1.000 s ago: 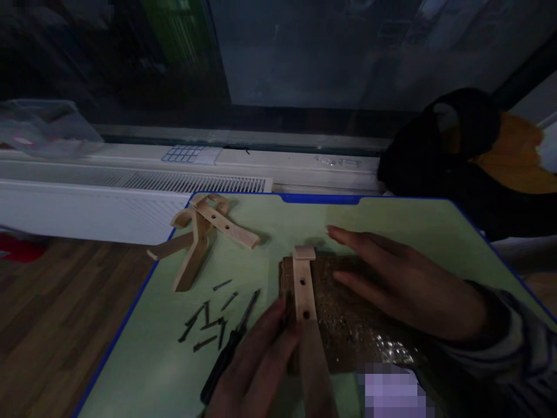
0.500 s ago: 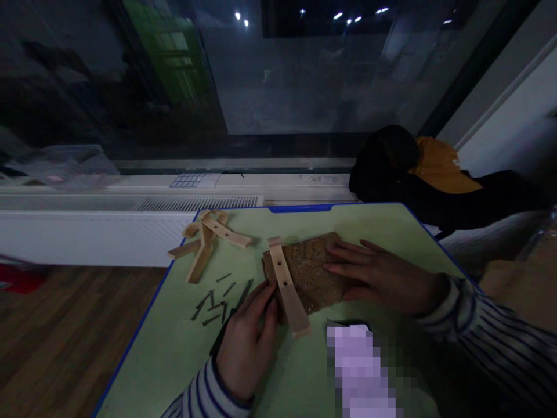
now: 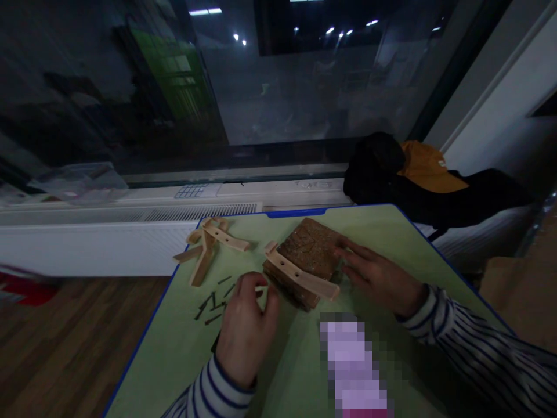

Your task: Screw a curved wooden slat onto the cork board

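Observation:
A rough brown board (image 3: 311, 247), which looks stacked on another piece, lies turned at an angle on the table. Across its near side rests a pale wooden strip (image 3: 300, 276) with two holes and a bent end. My left hand (image 3: 248, 328) hovers just left of the board's near corner, thumb and forefinger apart, nothing visible between them. At the board's right edge, my right hand (image 3: 378, 278) has its fingers stretched out, their tips at or against the edge. Several screws (image 3: 213, 301) lie left of my left hand, partly hidden by it.
More wooden strips (image 3: 213, 238) lie piled at the table's back left corner. A blurred, pixelated pale purple item (image 3: 354, 360) is at the near side of the green table (image 3: 174, 360). Beyond stand a radiator (image 3: 100, 241), a window, and dark clothing with an orange cap (image 3: 429, 165).
The board and the strip on it have turned counterclockwise, the strip's near end swinging right. My left hand has come off the board's edge. My right hand has slid from its top to its side.

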Action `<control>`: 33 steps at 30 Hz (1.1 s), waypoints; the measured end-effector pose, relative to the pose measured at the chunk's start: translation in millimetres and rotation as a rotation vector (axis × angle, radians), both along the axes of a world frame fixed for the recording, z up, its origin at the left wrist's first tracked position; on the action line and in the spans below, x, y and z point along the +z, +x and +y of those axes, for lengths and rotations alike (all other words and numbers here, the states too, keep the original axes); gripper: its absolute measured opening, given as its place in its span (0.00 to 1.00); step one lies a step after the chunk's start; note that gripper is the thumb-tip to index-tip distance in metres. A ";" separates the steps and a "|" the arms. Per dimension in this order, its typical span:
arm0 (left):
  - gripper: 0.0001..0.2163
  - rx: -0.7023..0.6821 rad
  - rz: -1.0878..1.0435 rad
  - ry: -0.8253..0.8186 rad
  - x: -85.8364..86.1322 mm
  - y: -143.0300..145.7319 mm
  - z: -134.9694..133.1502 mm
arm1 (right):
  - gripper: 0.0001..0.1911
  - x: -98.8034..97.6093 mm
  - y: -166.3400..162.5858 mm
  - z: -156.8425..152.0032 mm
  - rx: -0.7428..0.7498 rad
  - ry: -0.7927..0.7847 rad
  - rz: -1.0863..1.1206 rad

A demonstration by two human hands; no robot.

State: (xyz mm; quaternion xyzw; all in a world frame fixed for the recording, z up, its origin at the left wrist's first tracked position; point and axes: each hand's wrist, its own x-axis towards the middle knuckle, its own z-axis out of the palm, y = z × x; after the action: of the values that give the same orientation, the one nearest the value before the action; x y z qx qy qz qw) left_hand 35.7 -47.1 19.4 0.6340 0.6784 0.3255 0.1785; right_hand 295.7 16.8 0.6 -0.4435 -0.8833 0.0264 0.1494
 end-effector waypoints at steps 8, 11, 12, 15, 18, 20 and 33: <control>0.17 -0.036 -0.357 -0.019 -18.6 4.1 29.8 | 0.26 -25.4 0.9 5.1 0.015 -0.041 0.171; 0.19 0.009 -0.444 -0.049 -23.6 6.8 25.2 | 0.26 -31.9 0.6 10.9 0.010 -0.059 0.235; 0.19 0.026 -0.440 -0.051 -24.5 6.8 23.3 | 0.26 -33.6 -0.1 12.0 0.008 -0.067 0.252; 0.21 0.043 -0.383 -0.045 -27.2 5.8 19.6 | 0.25 -37.4 -3.3 12.8 0.003 -0.092 0.291; 0.23 0.019 -0.372 -0.015 -31.9 4.4 18.8 | 0.26 -39.5 -5.0 7.2 -0.048 -0.098 0.332; 0.24 -0.008 -0.388 0.016 -35.5 3.7 19.1 | 0.27 -39.2 -4.1 -2.2 -0.103 -0.096 0.358; 0.26 0.017 -0.374 0.014 -45.5 -0.2 22.6 | 0.19 -11.6 -7.2 -91.4 -0.178 -0.267 0.210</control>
State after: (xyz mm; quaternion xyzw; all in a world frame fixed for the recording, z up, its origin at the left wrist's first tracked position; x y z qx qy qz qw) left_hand 35.5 -24.4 -26.1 0.5579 0.6364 0.4440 0.2943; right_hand 288.5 -74.6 -11.0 -0.5308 -0.8086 0.1763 0.1825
